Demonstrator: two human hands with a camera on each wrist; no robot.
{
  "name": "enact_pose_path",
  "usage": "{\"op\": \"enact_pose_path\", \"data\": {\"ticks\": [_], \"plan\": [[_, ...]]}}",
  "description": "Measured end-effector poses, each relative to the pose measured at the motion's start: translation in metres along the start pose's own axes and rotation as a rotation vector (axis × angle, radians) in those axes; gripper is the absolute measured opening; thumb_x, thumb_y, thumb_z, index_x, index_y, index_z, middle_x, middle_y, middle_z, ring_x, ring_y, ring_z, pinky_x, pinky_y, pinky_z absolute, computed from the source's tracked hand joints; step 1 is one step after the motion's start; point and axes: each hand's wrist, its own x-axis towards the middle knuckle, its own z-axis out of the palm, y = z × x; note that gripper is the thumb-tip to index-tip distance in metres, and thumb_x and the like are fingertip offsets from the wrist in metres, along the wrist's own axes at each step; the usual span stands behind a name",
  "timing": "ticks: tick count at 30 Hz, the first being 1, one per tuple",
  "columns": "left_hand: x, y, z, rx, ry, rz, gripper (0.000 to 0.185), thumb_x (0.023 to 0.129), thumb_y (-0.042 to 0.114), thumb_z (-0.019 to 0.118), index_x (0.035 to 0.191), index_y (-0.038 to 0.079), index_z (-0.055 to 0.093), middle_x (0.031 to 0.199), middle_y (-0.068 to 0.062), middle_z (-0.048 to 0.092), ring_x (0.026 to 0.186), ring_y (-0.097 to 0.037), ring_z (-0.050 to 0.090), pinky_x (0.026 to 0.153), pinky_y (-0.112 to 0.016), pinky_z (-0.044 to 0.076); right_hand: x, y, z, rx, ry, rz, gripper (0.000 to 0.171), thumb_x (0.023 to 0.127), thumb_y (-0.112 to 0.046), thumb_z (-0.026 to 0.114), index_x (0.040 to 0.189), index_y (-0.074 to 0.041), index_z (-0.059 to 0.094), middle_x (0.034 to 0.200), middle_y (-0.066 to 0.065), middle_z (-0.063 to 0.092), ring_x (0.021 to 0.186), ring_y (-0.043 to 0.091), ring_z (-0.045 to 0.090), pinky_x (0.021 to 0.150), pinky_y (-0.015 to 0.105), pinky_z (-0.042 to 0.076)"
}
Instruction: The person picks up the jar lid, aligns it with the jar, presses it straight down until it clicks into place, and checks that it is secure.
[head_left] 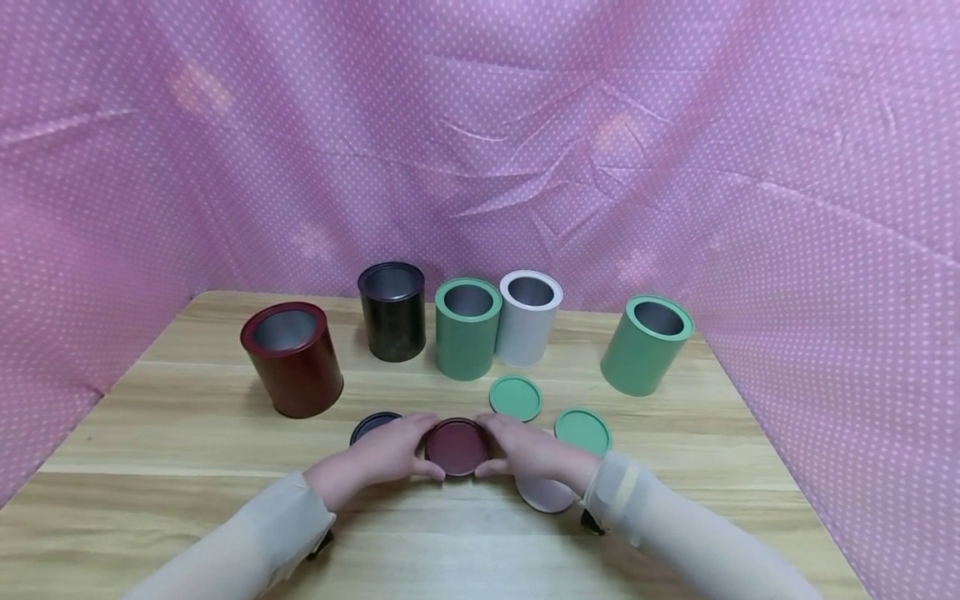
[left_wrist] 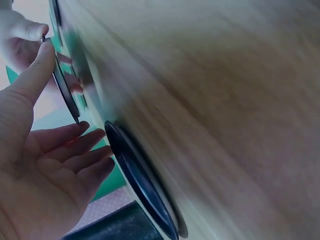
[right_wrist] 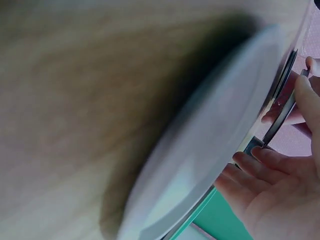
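Observation:
A dark red lid (head_left: 457,446) is at the table's front centre, held between both hands. My left hand (head_left: 424,448) grips its left rim, thumb on the near edge and fingers round the far edge. My right hand (head_left: 489,448) grips the right rim the same way. In the left wrist view the thumb (left_wrist: 31,74) presses the lid's thin edge (left_wrist: 65,94), and the lid seems slightly off the wood. In the right wrist view the lid's edge (right_wrist: 283,114) shows past my right-hand fingers (right_wrist: 260,172). The open dark red can (head_left: 292,358) stands at the left.
A black lid (head_left: 371,425) lies behind my left hand. Two green lids (head_left: 515,397) (head_left: 582,431) and a pale lid (head_left: 547,493) lie by my right wrist. Open black (head_left: 392,311), green (head_left: 467,327), white (head_left: 528,317) and green (head_left: 647,343) cans stand behind. A pink dotted cloth (head_left: 675,167) surrounds the table (head_left: 187,433).

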Motion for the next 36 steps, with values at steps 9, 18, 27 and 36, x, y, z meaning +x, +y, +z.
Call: {"op": "enact_pose_path", "data": {"ticks": [9,18,27,36], "plan": [[-0.001,-0.001,-0.011,-0.069,0.032,0.001,0.071,0.076,0.039,0.081,0.134,0.008,0.056,0.133,-0.008,0.060,0.126,-0.025,0.054,0.106,-0.046,0.043,0.004,-0.001,-0.007,0.145,0.008,-0.037,0.066,0.086,-0.035,0.072,0.138,-0.004,0.046,0.128,0.007,0.059,0.119,0.018,0.055,0.103,0.037,0.045],[-0.005,-0.009,-0.022,-0.133,0.072,0.024,0.074,0.077,0.039,0.080,0.139,0.009,0.052,0.139,-0.012,0.054,0.132,-0.030,0.049,0.108,-0.050,0.039,0.008,-0.004,-0.015,0.204,0.067,-0.075,0.068,0.086,-0.030,0.073,0.142,-0.005,0.043,0.136,0.011,0.055,0.129,0.025,0.050,0.109,0.043,0.041],[-0.009,-0.025,-0.037,-0.194,0.149,0.087,0.076,0.079,0.041,0.078,0.142,0.008,0.048,0.140,-0.015,0.053,0.133,-0.035,0.046,0.109,-0.055,0.037,0.019,-0.015,-0.025,0.317,0.130,-0.082,0.068,0.088,-0.028,0.071,0.146,-0.010,0.040,0.146,0.007,0.048,0.136,0.023,0.043,0.112,0.043,0.037],[-0.018,-0.031,-0.057,-0.245,0.192,0.065,0.081,0.080,0.043,0.076,0.145,0.010,0.043,0.146,-0.016,0.047,0.137,-0.039,0.040,0.109,-0.060,0.034,0.035,-0.026,-0.030,0.392,0.195,-0.154,0.068,0.088,-0.021,0.071,0.146,-0.006,0.039,0.145,0.011,0.047,0.136,0.026,0.043,0.110,0.044,0.039]]}}
